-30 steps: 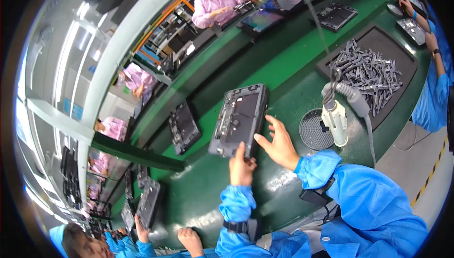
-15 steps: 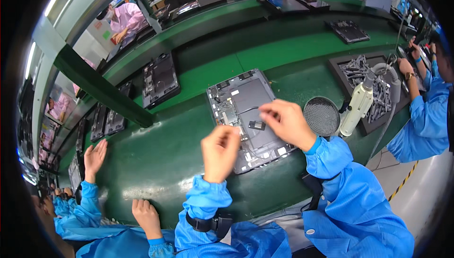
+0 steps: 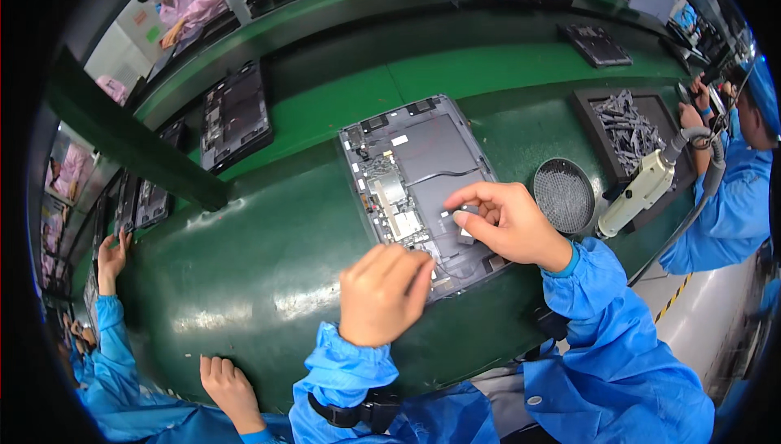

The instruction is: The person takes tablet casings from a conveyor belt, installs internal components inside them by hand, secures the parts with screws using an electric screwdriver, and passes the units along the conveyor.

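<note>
An open device housing (image 3: 455, 139), dark grey and tablet-like, lies in front of me with its circuit board (image 3: 389, 200) along the left side. A black cable (image 3: 443, 174) runs across its middle. My right hand (image 3: 517, 223) is over the housing's lower right part, thumb and fingers pinched on a small black rectangular piece (image 3: 466, 235). At the lower left edge of the housing is my left hand (image 3: 381, 293), fingers curled together; whatever may be between its fingertips is hidden.
Right of the housing are a round mesh-bottomed dish (image 3: 563, 196), a cream powered screwdriver (image 3: 639, 193) on a grey hose, and a black tray (image 3: 590, 118) of grey parts. Other housings (image 3: 237, 114) lie on the green bench (image 3: 244, 257). Co-workers' hands (image 3: 229, 391) are at left, another person at right.
My right hand has closed on the small black piece, which has come off its spot and shifted right. My left hand has moved down from the board. The whole view has shifted.
</note>
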A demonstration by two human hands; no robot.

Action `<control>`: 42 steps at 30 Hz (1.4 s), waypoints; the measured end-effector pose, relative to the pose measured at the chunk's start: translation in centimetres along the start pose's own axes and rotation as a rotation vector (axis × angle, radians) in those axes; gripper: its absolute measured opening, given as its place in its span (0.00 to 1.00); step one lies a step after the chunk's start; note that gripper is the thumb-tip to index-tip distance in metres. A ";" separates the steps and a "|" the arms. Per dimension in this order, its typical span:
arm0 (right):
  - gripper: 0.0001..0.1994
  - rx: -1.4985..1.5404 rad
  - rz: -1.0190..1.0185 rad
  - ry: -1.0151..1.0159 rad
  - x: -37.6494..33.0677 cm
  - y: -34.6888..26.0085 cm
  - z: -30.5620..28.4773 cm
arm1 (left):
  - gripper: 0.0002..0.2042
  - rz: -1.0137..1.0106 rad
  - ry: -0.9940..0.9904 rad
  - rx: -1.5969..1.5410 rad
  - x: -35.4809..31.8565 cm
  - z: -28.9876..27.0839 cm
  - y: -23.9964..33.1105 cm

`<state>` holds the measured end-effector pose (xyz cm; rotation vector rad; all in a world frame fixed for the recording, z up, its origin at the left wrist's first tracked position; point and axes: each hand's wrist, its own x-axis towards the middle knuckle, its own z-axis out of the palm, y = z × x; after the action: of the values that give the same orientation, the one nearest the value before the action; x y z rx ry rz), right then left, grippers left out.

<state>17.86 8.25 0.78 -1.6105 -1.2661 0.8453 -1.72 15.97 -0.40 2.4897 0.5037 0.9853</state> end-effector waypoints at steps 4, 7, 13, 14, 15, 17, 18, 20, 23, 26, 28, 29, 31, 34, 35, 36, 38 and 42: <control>0.06 0.304 0.026 -0.098 -0.4 -0.1 0.2 | 0.14 -0.070 -0.081 -0.046 0.4 0.4 2.2; 0.06 0.282 0.012 -0.203 -0.8 -0.2 0.5 | 0.16 -0.140 -0.066 -0.062 0.1 0.7 2.2; 0.06 0.213 0.019 -0.170 -0.5 -0.7 -1.9 | 0.14 -0.256 0.020 -0.175 -0.1 -0.3 0.4; 0.07 -0.061 -0.169 -0.269 -0.5 -0.7 -2.4 | 0.14 -0.261 0.024 -0.170 -0.1 -0.3 0.3; 0.08 -0.335 -0.358 -0.363 -0.6 -0.6 -2.8 | 0.14 -0.263 0.020 -0.181 -0.2 -0.3 0.1; 0.12 -0.428 -0.436 -0.334 -1.3 -0.4 -2.1 | 0.14 -0.266 0.001 -0.200 -0.2 -0.1 -0.1; 0.13 -0.520 -0.407 -0.360 -1.6 -0.4 -2.2 | 0.14 -0.268 0.000 -0.201 0.1 -0.2 -0.1; 0.17 -0.629 -0.377 -0.409 -1.7 -0.8 -2.4 | 0.14 -0.269 -0.011 -0.198 0.2 -0.1 0.0; 0.16 -0.583 -0.355 -0.427 -1.4 -0.5 -2.4 | 0.14 -0.292 -0.013 -0.205 0.2 -0.1 0.0; 0.14 -0.443 -0.291 -0.250 -0.9 0.5 -2.4 | 0.14 -0.299 -0.040 -0.216 0.4 -0.1 0.1; 0.13 -0.519 -0.257 -0.093 -0.7 1.1 -2.6 | 0.13 -0.283 -0.063 -0.212 0.5 -0.2 0.1; 0.12 -0.601 -0.224 0.052 -0.6 1.4 -2.6 | 0.13 -0.275 -0.073 -0.213 0.5 -0.1 0.2; 0.10 -0.579 -0.241 0.113 -0.7 1.6 -1.8 | 0.12 -0.254 -0.071 -0.216 0.6 0.0 0.3; 0.08 -0.644 -0.324 0.289 -1.0 0.8 -1.1 | 0.12 -0.214 -0.127 -0.242 0.8 -0.1 0.6; 0.07 -0.439 -0.284 0.208 -1.2 -0.1 -1.1 | 0.12 -0.213 -0.119 -0.238 0.6 0.0 0.5; 0.07 -0.236 -0.242 0.125 -1.3 -0.6 -1.1 | 0.12 -0.225 -0.128 -0.259 0.3 0.3 0.3; 0.08 -0.222 -0.392 0.064 -1.4 -1.0 -0.5 | 0.11 -0.291 -0.166 -0.274 0.2 0.1 0.8; 0.08 -0.220 -0.524 -0.075 -1.1 0.1 0.5 | 0.12 -0.279 -0.178 -0.253 0.4 0.2 0.6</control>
<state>17.23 7.28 0.47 -1.3180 -1.7787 0.4511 -1.18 15.55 -0.03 2.1834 0.6083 0.6666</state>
